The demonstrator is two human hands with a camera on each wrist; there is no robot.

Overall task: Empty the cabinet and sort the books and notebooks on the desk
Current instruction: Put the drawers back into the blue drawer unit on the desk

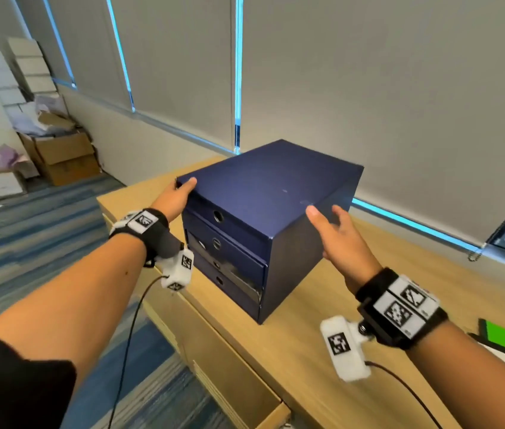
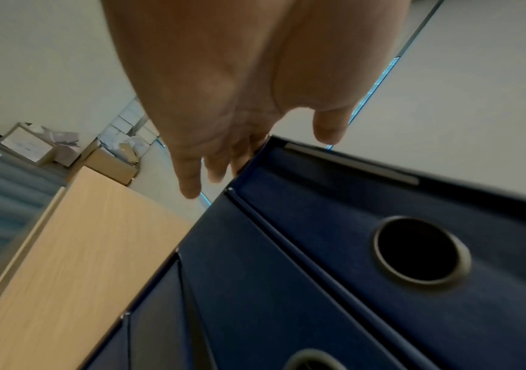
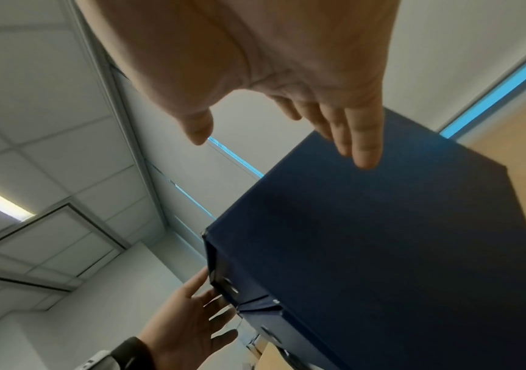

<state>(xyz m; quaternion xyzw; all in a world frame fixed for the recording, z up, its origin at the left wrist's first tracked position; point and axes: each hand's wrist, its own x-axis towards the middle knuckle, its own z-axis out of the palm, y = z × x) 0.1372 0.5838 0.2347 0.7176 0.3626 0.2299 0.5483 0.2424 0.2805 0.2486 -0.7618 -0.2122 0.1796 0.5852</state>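
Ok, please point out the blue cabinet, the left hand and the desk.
blue cabinet [image 1: 276, 187], head view, top panel.
left hand [image 1: 176, 196], head view, back of hand.
desk [image 1: 306, 351], head view, bare wooden top.

No legible txt anywhere.

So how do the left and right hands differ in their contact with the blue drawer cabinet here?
The left hand touches the blue drawer cabinet at its top front-left corner, thumb on top; the right hand is at the cabinet's right side with fingers spread, contact unclear. Both hands are open, neither curled round anything.
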